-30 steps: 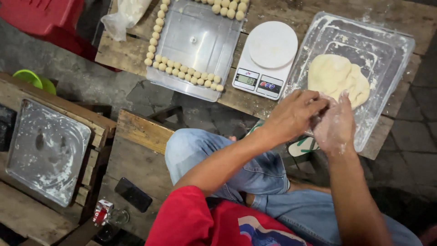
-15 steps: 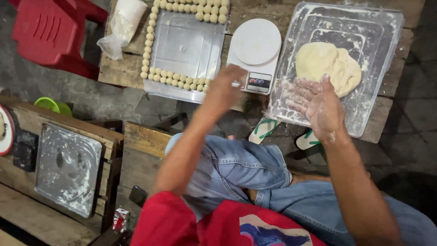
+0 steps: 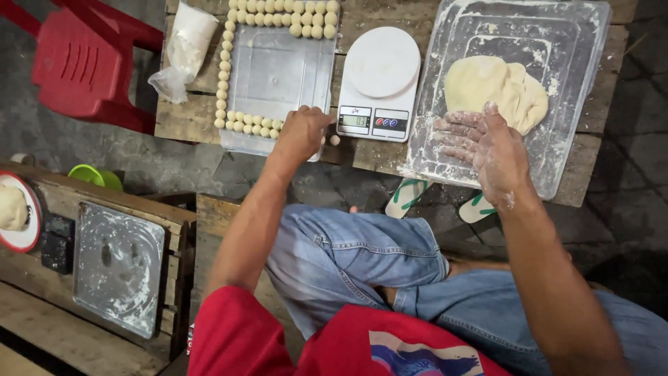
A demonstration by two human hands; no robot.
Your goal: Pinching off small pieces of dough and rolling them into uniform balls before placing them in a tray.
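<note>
My left hand point(image 3: 301, 134) rests curled at the near right corner of a clear tray point(image 3: 278, 69) lined along its edges with small dough balls point(image 3: 243, 125). What its fingers hold is hidden. One loose dough ball point(image 3: 335, 140) lies just right of it. My right hand point(image 3: 483, 146), dusted with flour, hovers with fingers spread over a floured plastic tray point(image 3: 563, 42), touching the near edge of a pale dough lump point(image 3: 494, 87). A white digital scale point(image 3: 379, 66) stands between the two trays on the wooden table point(image 3: 188, 118).
A plastic bag of flour point(image 3: 182, 49) lies left of the clear tray. A red chair point(image 3: 76, 63) stands at far left. On a bench to my left sit a floured metal tray point(image 3: 118, 268), a green bowl point(image 3: 94, 175) and a red-rimmed plate point(image 3: 17, 209). Sandals point(image 3: 403, 197) lie under the table.
My left hand left the right hand at the dough lump and moved left past the scale to the clear tray's corner. The right hand stayed at the dough and opened its fingers.
</note>
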